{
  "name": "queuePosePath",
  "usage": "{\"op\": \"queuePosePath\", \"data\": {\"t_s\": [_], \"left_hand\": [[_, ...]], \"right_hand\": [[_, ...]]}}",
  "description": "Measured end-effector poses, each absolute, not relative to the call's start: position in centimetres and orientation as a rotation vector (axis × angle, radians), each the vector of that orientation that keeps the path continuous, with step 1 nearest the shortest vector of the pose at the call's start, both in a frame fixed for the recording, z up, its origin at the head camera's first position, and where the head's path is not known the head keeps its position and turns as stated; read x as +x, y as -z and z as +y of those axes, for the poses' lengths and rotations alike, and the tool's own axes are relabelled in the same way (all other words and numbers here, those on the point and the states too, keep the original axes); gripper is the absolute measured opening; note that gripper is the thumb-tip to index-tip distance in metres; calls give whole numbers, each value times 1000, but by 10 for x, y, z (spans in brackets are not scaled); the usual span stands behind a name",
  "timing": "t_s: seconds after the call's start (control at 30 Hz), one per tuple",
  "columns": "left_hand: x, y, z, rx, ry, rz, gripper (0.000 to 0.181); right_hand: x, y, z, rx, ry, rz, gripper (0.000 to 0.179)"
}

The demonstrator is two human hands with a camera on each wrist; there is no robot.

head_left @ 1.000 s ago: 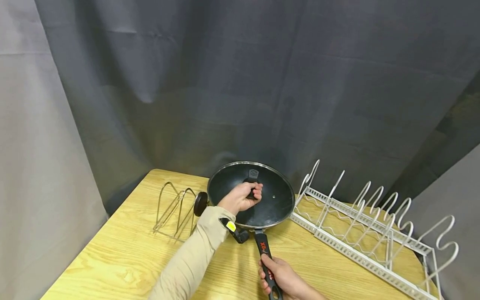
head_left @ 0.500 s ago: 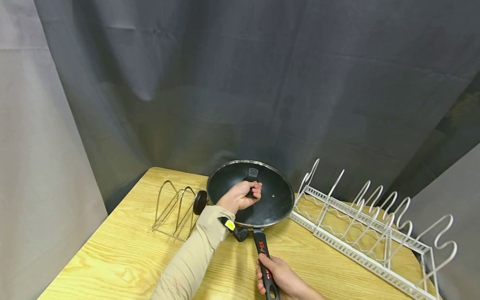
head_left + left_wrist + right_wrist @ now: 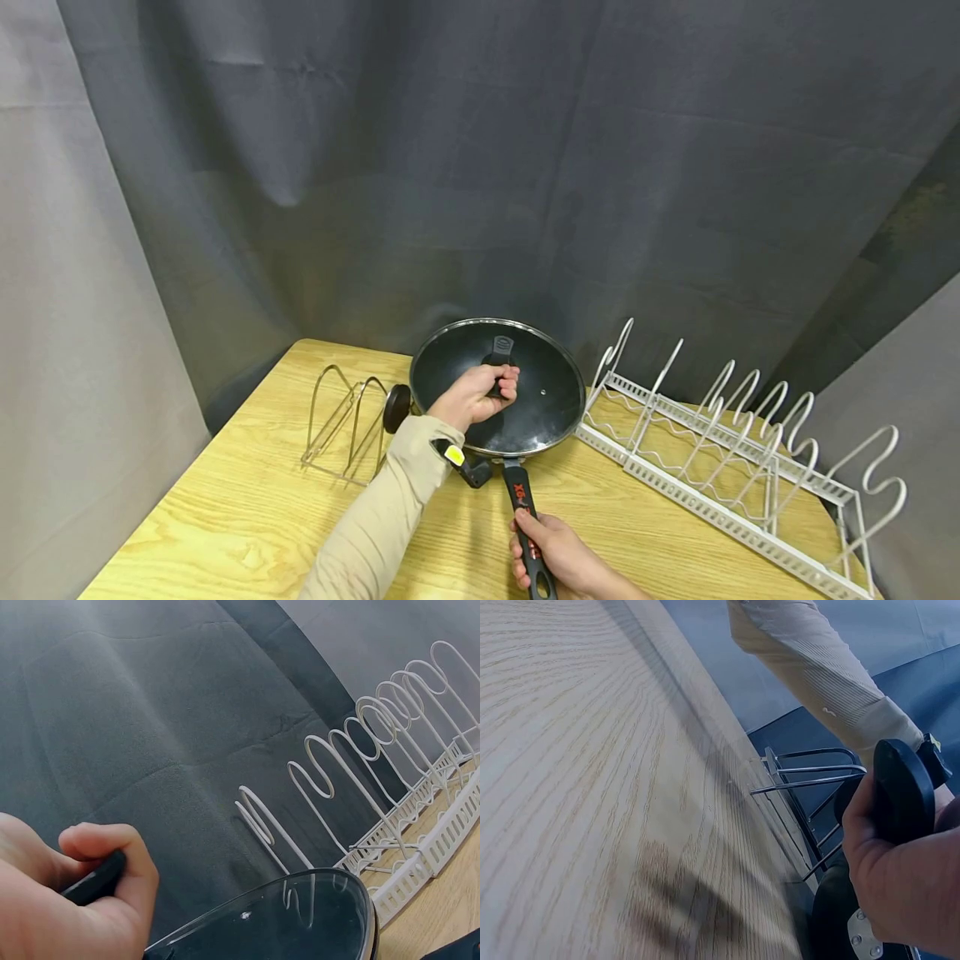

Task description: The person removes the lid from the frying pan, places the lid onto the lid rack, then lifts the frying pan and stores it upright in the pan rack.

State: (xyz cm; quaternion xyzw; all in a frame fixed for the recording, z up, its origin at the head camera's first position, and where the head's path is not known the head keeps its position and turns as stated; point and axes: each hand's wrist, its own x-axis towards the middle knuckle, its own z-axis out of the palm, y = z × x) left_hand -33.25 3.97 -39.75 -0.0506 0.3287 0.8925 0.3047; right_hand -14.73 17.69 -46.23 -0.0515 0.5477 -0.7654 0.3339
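A black frying pan with a glass lid [image 3: 525,417] on it stands at the middle of the table. My left hand [image 3: 480,396] reaches over from the left and grips the lid's black handle [image 3: 502,346], its fingers curled round it. In the left wrist view the left hand [image 3: 105,892] holds that handle above the lid's rim [image 3: 367,915]. My right hand [image 3: 555,546] grips the pan's long black handle [image 3: 519,490], which has red lettering and points towards me. The right wrist view shows the right hand [image 3: 907,892] curled round the handle's end [image 3: 902,795].
A small metal wire rack [image 3: 352,429] stands left of the pan, with a dark round knob [image 3: 397,407] beside it. A long white rack [image 3: 697,492] with tall wire loops stands close on the right. Dark curtains [image 3: 480,167] hang behind the wooden table [image 3: 225,517].
The whole scene has drifted slightly left in the head view. Both hands keep their grips, and the pan and lid stay in place between the two racks.
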Motion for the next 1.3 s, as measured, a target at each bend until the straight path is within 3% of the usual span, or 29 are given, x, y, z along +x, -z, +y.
{"op": "queuePosePath", "data": {"t_s": [0.43, 0.87, 1.1, 1.3], "left_hand": [[-326, 389, 33, 33, -2369, 994, 19], [-315, 372, 20, 319, -2360, 1192, 16], [-302, 364, -2, 472, -2319, 1323, 14], [-293, 357, -18, 541, -2318, 1439, 14]], "right_hand": [[-149, 463, 178, -144, 1970, 1475, 25], [-161, 462, 178, -106, 1868, 1659, 41], [-168, 465, 180, -102, 1724, 2165, 41], [-177, 459, 184, -155, 1435, 2650, 53]]}}
